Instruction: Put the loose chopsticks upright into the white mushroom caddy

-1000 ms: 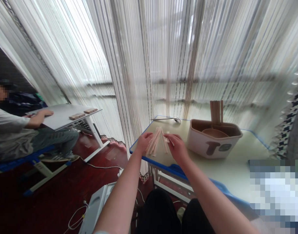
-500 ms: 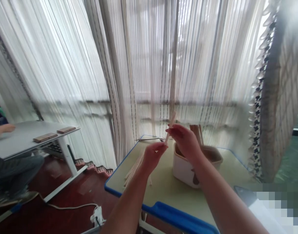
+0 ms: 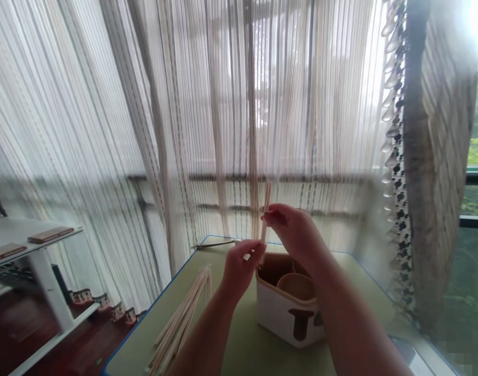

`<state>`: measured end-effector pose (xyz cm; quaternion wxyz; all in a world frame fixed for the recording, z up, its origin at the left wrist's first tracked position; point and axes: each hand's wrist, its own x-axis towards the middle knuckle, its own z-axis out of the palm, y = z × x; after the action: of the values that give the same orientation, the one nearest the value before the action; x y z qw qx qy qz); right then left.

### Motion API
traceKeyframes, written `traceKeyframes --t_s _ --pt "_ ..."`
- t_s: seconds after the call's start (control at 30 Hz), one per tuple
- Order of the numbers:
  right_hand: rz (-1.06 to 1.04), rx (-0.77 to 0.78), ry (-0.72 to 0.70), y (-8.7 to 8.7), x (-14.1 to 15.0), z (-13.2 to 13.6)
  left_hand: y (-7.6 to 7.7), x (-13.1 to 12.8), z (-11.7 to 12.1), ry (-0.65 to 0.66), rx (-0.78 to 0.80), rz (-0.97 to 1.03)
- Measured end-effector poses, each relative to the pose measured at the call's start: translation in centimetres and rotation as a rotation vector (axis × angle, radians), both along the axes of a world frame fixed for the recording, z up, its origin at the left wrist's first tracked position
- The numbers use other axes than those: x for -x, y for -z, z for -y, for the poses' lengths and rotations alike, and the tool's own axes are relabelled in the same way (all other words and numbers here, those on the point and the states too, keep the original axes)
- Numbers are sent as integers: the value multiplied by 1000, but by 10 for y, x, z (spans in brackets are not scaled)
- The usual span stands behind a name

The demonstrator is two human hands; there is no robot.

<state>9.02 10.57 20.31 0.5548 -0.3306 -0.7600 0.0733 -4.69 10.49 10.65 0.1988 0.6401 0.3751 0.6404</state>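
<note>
Head view: right hand (image 3: 294,230) pinches a thin pale wooden stick (image 3: 265,209) upright, above a white-and-brown square bin (image 3: 280,313). Left hand (image 3: 239,271) curled, fingertips just beside the stick's lower end. Loose pale sticks (image 3: 180,324) lie fanned on the green blue-edged tabletop (image 3: 133,339), left of the bin.

- The upright stick (image 3: 266,209) and the loose sticks (image 3: 180,321): pale wood or bamboo, matt, smooth
- The box (image 3: 286,317): white plastic, smooth, faintly glossy, tan inside
- The round bowl (image 3: 296,287): tan, matt, material unclear
- The tabletop (image 3: 239,339): pale green, smooth, matt
- The table edging (image 3: 143,324): blue plastic
- The slim utensil (image 3: 213,244): dull metal
- The curtain (image 3: 231,104): sheer striped cloth, matt
</note>
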Motion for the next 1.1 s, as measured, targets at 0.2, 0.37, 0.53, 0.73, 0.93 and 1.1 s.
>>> traceKeyframes --t_s 0.2,0.37,0.53,0.73,0.93,1.1 --pt "40 24 -37 2 -1 -11 9 3 -4 -90 -73 -105" --pt "171 32 -5 5 -1 -8 14 4 -5 -125 -39 -114" --pt "310 98 -8 11 6 -12 19 6 -10 -123 27 -101" --pt "252 51 9 17 12 -15 23 6 -12 -136 6 -53" --pt "372 65 103 17 14 -8 24 3 -5 -80 43 9" --pt "453 164 235 15 15 -1 26 0 3 -159 48 42"
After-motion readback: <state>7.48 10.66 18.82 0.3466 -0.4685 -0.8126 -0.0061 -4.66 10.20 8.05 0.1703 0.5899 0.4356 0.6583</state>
